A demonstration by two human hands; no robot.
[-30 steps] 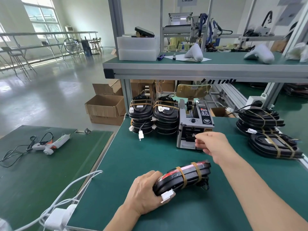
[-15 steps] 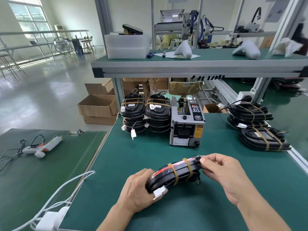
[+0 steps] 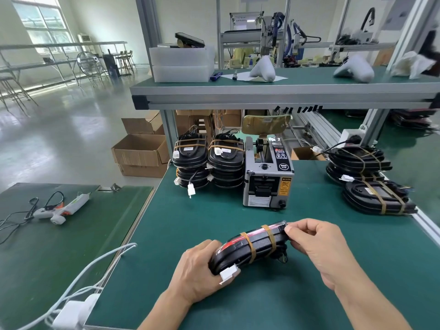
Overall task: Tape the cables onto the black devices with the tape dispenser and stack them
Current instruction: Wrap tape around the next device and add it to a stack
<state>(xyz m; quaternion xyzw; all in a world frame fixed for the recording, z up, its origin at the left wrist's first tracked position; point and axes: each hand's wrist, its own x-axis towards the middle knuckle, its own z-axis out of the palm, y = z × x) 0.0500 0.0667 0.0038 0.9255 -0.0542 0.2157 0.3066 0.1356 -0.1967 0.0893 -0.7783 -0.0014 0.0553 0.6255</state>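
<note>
Black device [image 3: 250, 248] tilted on green bench [image 3: 309, 270]. Left hand [image 3: 197, 272] curls round its near end; right hand [image 3: 312, 241] pinches far corner. Advise pressing tape flat, cable tucked.

Black device [image 3: 250, 246]: glossy plastic w/ tan tape bands. Table [image 3: 309, 294]: matt green mat. Dispenser [image 3: 266, 184]: grey metal.

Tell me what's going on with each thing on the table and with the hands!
Left hand: grips the near end of the black device.
Right hand: pinches the device's far end.
Black device: held tilted, two tape strips around it.
Tape dispenser: upright, untouched.
Left stacks: taped, piled up.
Right stack: taped, piled up.
Glue gun: lying on its side.
Cardboard box: open.
</note>
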